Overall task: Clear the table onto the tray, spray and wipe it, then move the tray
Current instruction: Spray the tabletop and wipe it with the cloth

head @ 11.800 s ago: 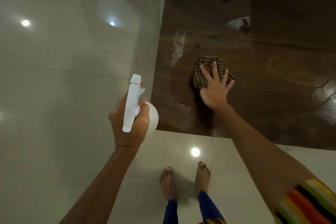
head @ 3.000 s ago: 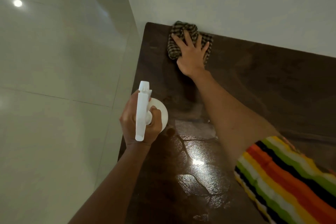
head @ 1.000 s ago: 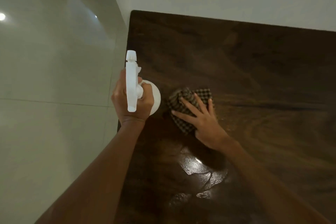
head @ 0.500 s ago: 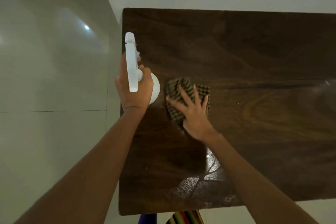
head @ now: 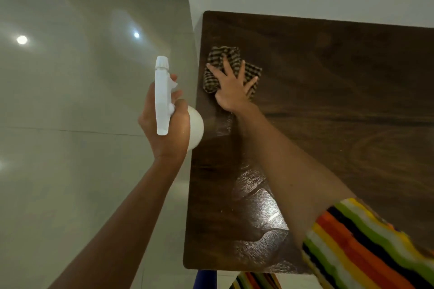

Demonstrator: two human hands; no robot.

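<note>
The right hand (head: 231, 91), fingers (head: 226, 67) spread flat on the checked cloth (head: 253, 72) near the worktop's (head: 340, 105) far left corner, does best pressing evenly and sweeping overlapping strokes toward the wet near edge, while the left hand (head: 168, 129) grips the spray bottle (head: 161, 98) beyond the left edge.

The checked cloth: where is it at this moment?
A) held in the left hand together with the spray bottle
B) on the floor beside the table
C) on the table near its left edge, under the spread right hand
C: the right hand presses with spread fingers on the checked cloth on the table, while the left hand grips only the spray bottle.
</note>
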